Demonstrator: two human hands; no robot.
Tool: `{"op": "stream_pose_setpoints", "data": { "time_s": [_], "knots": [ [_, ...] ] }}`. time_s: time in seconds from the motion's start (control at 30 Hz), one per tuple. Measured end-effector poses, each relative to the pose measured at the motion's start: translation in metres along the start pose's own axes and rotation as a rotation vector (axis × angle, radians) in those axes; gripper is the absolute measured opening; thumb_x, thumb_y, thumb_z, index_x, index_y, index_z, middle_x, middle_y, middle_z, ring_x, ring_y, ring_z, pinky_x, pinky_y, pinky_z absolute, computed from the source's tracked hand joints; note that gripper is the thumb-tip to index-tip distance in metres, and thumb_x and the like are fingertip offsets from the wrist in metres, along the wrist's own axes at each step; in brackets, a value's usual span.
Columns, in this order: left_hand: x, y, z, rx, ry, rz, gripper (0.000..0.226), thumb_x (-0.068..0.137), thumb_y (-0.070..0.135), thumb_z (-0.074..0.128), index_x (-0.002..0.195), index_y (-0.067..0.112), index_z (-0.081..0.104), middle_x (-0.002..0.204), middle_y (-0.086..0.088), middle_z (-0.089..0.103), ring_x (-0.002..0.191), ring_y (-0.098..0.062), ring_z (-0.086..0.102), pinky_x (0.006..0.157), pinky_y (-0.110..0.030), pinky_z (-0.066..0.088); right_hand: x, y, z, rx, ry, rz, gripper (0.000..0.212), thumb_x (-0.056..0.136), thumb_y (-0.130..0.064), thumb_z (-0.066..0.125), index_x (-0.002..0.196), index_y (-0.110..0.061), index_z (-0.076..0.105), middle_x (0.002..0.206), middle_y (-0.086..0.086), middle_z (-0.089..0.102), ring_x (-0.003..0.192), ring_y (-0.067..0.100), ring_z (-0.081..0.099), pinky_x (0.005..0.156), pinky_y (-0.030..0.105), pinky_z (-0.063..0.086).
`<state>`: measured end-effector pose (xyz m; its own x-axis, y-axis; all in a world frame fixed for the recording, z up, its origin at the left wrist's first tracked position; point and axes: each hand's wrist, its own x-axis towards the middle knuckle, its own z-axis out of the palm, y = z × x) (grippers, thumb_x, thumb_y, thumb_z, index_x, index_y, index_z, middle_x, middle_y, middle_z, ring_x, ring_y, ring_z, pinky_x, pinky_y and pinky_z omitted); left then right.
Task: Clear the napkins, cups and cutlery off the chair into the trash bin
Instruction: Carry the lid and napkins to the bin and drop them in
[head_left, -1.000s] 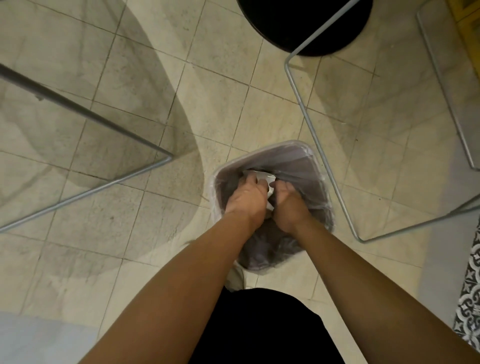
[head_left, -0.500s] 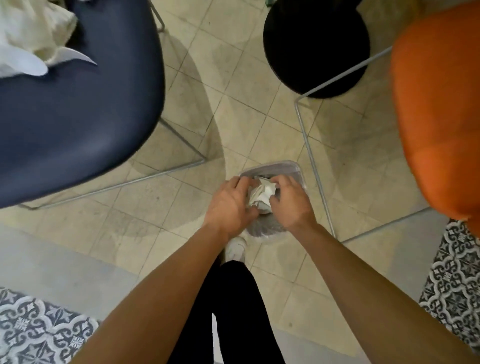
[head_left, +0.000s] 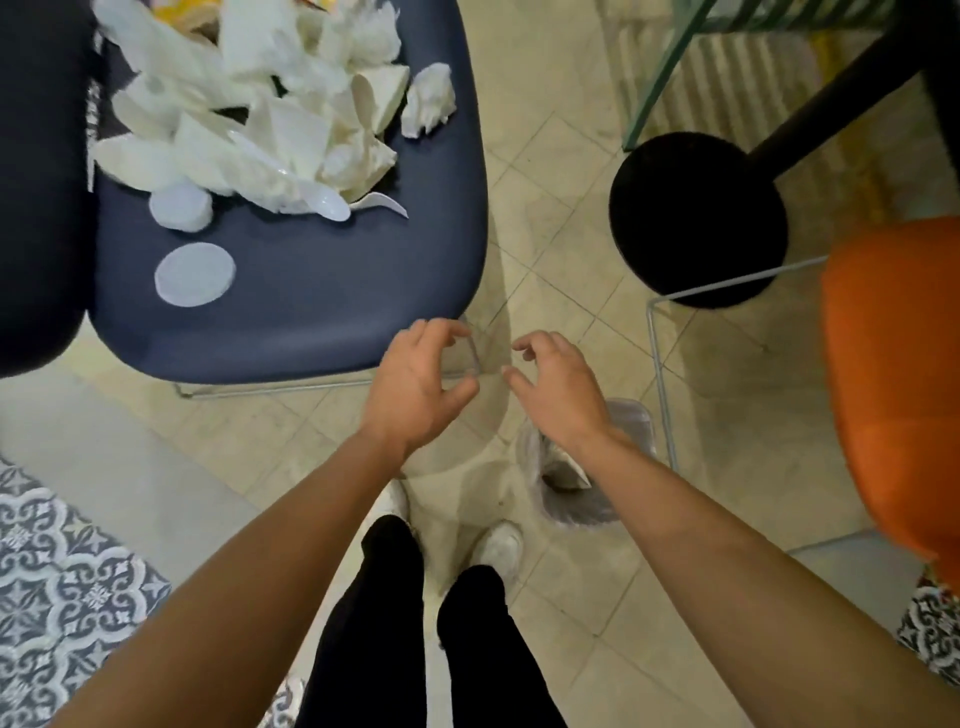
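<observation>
A dark blue chair (head_left: 311, 312) fills the upper left. On its seat lies a heap of white napkins (head_left: 270, 104), a crumpled napkin (head_left: 428, 101) at the right, a white plastic spoon (head_left: 317, 200), a small cup (head_left: 181, 206) and a flat round lid (head_left: 195, 274). My left hand (head_left: 415, 384) hovers at the chair's front edge, fingers loosely curled, holding nothing. My right hand (head_left: 558, 389) is beside it, also empty with curled fingers. The lined trash bin (head_left: 587, 499) stands on the floor under my right forearm, with white paper inside.
An orange chair (head_left: 893, 374) stands at the right, its wire legs next to the bin. A black round table base (head_left: 698, 218) sits on the tiled floor beyond. A patterned rug (head_left: 57, 582) lies at the lower left. My feet are beside the bin.
Both hands held a crumpled napkin over the bin; they have let go and lifted up toward the blue chair. The view has risen, showing the littered seat.
</observation>
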<state>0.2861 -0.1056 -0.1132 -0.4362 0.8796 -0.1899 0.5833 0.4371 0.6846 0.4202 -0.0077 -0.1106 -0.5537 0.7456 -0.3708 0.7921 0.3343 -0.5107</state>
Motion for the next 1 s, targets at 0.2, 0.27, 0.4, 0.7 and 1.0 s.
{"op": "stream_pose_setpoints", "data": {
  "time_s": [0.2, 0.27, 0.4, 0.7, 1.0],
  "knots": [
    [0.012, -0.044, -0.06, -0.019, 0.162, -0.096, 0.036, 0.078, 0.023, 0.063, 0.112, 0.017, 0.055, 0.109, 0.0, 0.056, 0.102, -0.018, 0.049, 0.081, -0.018, 0.031, 0.033, -0.067, 0.009, -0.04, -0.045, -0.087, 0.032, 0.09, -0.028, 0.057, 0.117, -0.012, 0.054, 0.118, 0.007, 0.055, 0.113, 0.024, 0.049, 0.095, 0.04, 0.041],
    [0.016, -0.06, -0.078, -0.007, 0.175, -0.115, 0.036, 0.078, 0.023, 0.063, 0.113, 0.016, 0.055, 0.11, 0.0, 0.056, 0.102, -0.019, 0.049, 0.081, -0.021, 0.032, 0.045, -0.09, 0.017, -0.038, -0.041, -0.102, 0.032, 0.089, -0.029, 0.059, 0.116, -0.012, 0.055, 0.116, 0.007, 0.055, 0.11, 0.023, 0.05, 0.095, 0.037, 0.041],
    [0.023, -0.091, -0.11, -0.003, 0.184, -0.155, 0.035, 0.079, 0.024, 0.063, 0.113, 0.019, 0.054, 0.109, 0.002, 0.055, 0.101, -0.015, 0.049, 0.079, -0.022, 0.035, 0.065, -0.131, 0.035, -0.038, -0.061, -0.119, 0.031, 0.088, -0.031, 0.059, 0.115, -0.014, 0.055, 0.114, 0.003, 0.056, 0.109, 0.022, 0.05, 0.094, 0.04, 0.043],
    [0.045, -0.153, -0.158, 0.23, 0.249, -0.274, 0.039, 0.08, 0.032, 0.063, 0.117, 0.021, 0.054, 0.122, -0.004, 0.05, 0.111, -0.027, 0.042, 0.089, -0.038, 0.038, 0.106, -0.19, 0.059, -0.056, -0.098, -0.163, 0.034, 0.089, -0.032, 0.059, 0.118, -0.017, 0.053, 0.117, -0.001, 0.054, 0.114, 0.019, 0.049, 0.097, 0.04, 0.042],
    [0.065, -0.175, -0.153, 0.329, 0.121, -0.438, 0.06, 0.078, 0.05, 0.063, 0.129, 0.025, 0.043, 0.131, -0.009, 0.044, 0.115, -0.032, 0.036, 0.091, -0.04, 0.035, 0.131, -0.211, 0.072, -0.06, -0.196, -0.219, 0.035, 0.089, -0.031, 0.059, 0.12, -0.018, 0.052, 0.121, 0.0, 0.053, 0.117, 0.019, 0.047, 0.099, 0.04, 0.042]
  ]
}}
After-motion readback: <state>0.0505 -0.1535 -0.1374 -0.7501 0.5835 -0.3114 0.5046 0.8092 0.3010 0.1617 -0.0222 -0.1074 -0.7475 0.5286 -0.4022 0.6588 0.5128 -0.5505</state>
